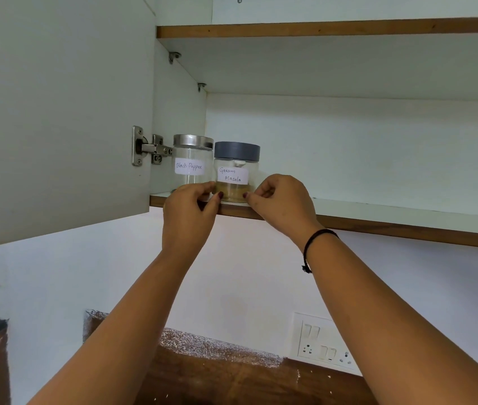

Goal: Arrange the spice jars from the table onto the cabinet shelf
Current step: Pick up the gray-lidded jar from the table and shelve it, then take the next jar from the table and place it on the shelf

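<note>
Wide open on the left, the flat white cabinet door (56,112) fills that side of the view. Beside it runs the white cabinet shelf (378,213) with its brown wooden front edge, and a second shelf board (319,28) of the same make sits above.

Both bare arms reach up to the lower shelf. The left hand (188,211) and right hand (278,203) meet at the front edge, either side of the Garam Masala jar (236,171), round clear glass under a dark grey lid. It stands upright near the shelf's left end, long axis vertical, white handwritten label facing out. A shallow layer of tan powder lies in the bottom, the rest looks empty.

Each hand has its fingers curled in, dark-nailed tips pressed against the jar's base, one from the left, one from the right, clamping it between them.

Just left of it, close enough to look touching, the Black Pepper jar (193,162), clear glass with a shiny steel lid, also upright, label forward; I can't make out its contents.

Behind that, a steel door hinge (151,149). Low on the wall, a white switch and socket plate (324,342). A black thread bracelet (316,244) circles the right wrist.
</note>
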Demonstrator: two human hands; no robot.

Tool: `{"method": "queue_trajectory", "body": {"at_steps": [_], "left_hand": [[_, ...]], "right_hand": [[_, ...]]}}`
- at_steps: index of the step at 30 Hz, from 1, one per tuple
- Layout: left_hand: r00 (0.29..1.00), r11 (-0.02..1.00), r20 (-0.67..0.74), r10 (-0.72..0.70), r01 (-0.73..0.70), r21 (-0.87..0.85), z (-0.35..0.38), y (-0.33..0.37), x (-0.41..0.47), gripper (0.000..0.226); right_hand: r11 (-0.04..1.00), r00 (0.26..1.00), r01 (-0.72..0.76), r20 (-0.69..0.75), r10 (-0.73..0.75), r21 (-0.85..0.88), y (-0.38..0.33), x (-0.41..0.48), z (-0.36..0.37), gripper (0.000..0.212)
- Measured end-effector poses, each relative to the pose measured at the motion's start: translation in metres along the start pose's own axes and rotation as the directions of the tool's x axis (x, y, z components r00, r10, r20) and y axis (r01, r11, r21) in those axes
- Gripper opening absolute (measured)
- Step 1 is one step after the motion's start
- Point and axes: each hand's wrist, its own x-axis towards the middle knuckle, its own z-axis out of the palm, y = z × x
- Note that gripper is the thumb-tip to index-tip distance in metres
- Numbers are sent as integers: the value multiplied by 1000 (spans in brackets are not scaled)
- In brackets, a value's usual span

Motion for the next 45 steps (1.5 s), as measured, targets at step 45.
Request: {"method": "queue_trajectory", "body": {"at_steps": [45], "left_hand": [[694,781,552,-463,614,-116,-53,34,-440,31]], "right_hand": [[719,918,-321,388,77,616,137,-425,0,18]]}}
